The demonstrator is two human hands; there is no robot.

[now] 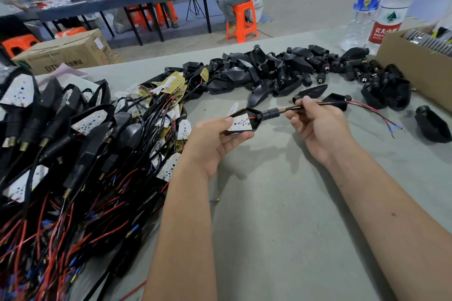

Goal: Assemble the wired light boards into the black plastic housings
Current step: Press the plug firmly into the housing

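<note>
My left hand point(215, 139) grips a black plastic housing point(256, 117) with a white light board point(241, 123) lying in its open face. The board's sheathed wire point(325, 104) runs out through the housing's threaded stem to the right, and my right hand point(315, 124) pinches that wire just past the stem. Red and black leads point(381, 117) trail from the wire's end onto the table. Empty black housings point(281, 71) lie heaped across the back of the table. Loose wired light boards point(171, 95) lie tangled at centre left. Assembled units point(49, 124) are piled at the far left.
A cardboard box point(411, 63) stands at the right edge, with two water bottles point(381, 7) behind it. One stray housing point(431, 126) lies at far right. Beyond the grey table point(281, 215) are another cardboard box point(66, 51), orange stools and seated people at a second table.
</note>
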